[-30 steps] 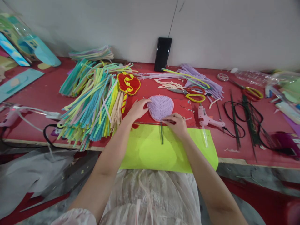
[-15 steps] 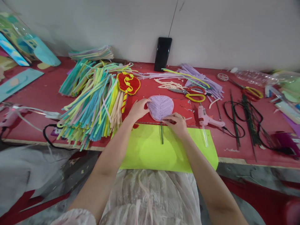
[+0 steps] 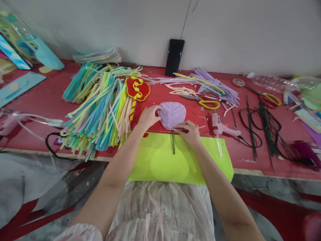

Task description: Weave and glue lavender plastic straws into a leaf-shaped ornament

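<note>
Touching a rounded, purple leaf-like piece with both hands, I had it lying in the middle of the scene, its strips slanting out from a central line. It lay on a red board on a red counter. My left fingers were at its left edge, thumb and forefinger slightly parted, with a small gap between them. My right fingers were bunched close together at its near edge, toward the right; I cannot tell whether they pinched that edge or only pressed on it. A thin dark stem ran from the near edge toward me, over a lime-green sheet at the near side.

On the left lay a big heap of pastel fuzzy sticks, mostly yellow, green and blue. Just beside it, toward the piece, was a red fan-shaped ornament with yellow trim and a striped handle. On the far side, a black phone leaned upright against the pale wall. To its right were loose purple sticks, with red-and-yellow-handled scissors nearer me. Right of the board, a pink glue gun lay near thin dark rods and a looped black cord.
</note>
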A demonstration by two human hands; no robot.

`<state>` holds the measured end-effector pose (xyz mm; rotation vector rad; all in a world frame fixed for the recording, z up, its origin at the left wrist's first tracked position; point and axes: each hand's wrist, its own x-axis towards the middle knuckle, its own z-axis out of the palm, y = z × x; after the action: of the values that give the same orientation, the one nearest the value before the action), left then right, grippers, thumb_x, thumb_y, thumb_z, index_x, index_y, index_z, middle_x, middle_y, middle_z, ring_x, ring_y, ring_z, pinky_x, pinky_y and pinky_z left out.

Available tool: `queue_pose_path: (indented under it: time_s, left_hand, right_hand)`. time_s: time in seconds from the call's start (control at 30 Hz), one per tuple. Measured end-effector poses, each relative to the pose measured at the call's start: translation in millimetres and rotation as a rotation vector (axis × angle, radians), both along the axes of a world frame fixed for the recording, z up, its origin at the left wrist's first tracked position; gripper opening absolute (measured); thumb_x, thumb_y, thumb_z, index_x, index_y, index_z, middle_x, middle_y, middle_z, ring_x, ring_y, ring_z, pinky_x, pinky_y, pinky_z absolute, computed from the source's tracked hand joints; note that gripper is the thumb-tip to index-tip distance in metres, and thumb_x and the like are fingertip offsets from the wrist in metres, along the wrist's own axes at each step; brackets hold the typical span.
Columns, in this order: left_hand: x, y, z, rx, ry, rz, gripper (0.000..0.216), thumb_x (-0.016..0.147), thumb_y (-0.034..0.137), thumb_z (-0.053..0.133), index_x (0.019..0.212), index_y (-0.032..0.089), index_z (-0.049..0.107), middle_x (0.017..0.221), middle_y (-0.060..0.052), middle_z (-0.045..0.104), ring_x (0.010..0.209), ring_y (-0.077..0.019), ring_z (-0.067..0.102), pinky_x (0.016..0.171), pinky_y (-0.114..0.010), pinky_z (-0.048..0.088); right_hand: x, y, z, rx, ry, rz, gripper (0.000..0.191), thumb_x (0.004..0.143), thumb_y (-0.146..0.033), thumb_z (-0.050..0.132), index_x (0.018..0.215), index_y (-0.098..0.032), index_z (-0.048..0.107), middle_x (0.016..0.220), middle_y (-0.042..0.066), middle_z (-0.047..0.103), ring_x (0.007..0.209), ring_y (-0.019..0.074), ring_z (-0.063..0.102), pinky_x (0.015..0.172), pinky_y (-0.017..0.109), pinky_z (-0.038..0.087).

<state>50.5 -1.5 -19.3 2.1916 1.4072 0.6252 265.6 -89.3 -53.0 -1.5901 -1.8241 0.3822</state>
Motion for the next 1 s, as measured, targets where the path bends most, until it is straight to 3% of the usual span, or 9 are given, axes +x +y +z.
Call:
queue_pose_path:
  time_s: [0.47,0.67,0.87,1.0]
  left_hand:
    - [4.6,-2.9,1.1,-0.020,0.017,0.049,0.035,0.073,0.013,0.066,0.106,0.023,0.060,0.125,-0.005,0.063,0.118,-0.0234,0.057,0.111,-0.045,0.034]
    - [-2.3,-0.2,-0.8,-0.027,-0.073,-0.008,0.040,0.076,0.011,0.062,0.115,0.019,0.058,0.129,-0.008,0.060,0.122,-0.0205,0.054,0.111,-0.039,0.035]
    - [-10.6,6.4,-0.1,0.071,-0.106,0.141,0.039,0.080,0.009,0.054,0.118,0.016,0.058,0.130,-0.009,0.058,0.124,-0.0177,0.052,0.111,-0.033,0.036]
    - [-7.7,5.3,-0.6,0.117,-0.064,-0.072,0.044,0.079,0.005,0.051,0.121,0.019,0.057,0.135,-0.007,0.055,0.131,-0.0173,0.045,0.114,-0.036,0.032]
  right_hand:
    - [0.2,0.4,0.3,-0.010,0.010,0.003,0.013,0.079,-0.041,0.068,0.082,-0.031,0.075,0.085,0.002,0.067,0.085,0.0195,0.062,0.083,0.038,0.038]
    - [-1.0,-0.5,1.7,-0.007,0.034,0.001,0.014,0.080,-0.042,0.067,0.082,-0.030,0.075,0.084,0.002,0.067,0.085,0.0197,0.062,0.084,0.039,0.037]
    - [-1.0,-1.2,1.2,-0.009,0.043,0.000,0.015,0.080,-0.042,0.067,0.082,-0.030,0.075,0.083,0.002,0.067,0.085,0.0194,0.062,0.085,0.039,0.037]
    - [-1.2,-1.2,1.9,-0.004,0.043,0.004,0.017,0.081,-0.044,0.065,0.083,-0.030,0.075,0.084,0.002,0.066,0.084,0.0194,0.061,0.086,0.040,0.037]
